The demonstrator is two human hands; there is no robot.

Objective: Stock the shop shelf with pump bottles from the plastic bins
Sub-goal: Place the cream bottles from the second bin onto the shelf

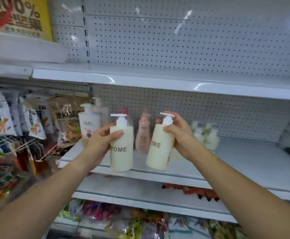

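The left hand (100, 138) covers the first letter of the print on the left pump bottle (121, 152), so only "YOME" reads; on the right pump bottle (160, 150) the word runs round the curve and only "OME" shows. Both are smooth, cream-coloured plastic cylinders with rounded shoulders and white pump heads. The left hand grasps its bottle upright by the upper body, thumb across the front, the other fingers hidden behind. The right hand (179, 135) grasps its bottle at the neck and shoulder, fingers (169, 129) curled under the pump, and the bottle tilts with its base toward the left. The 2 are held side by side, apart, at the front edge of the glossy white shelf (244, 163); whether either base touches it I cannot tell. Between them, further back on the shelf, stands a blurred pink bottle (143, 135), its label unreadable. A white pump bottle (88, 125) stands at the left end, and a soft cluster of small pale bottles (207, 137) sits behind the right wrist, their count unclear.
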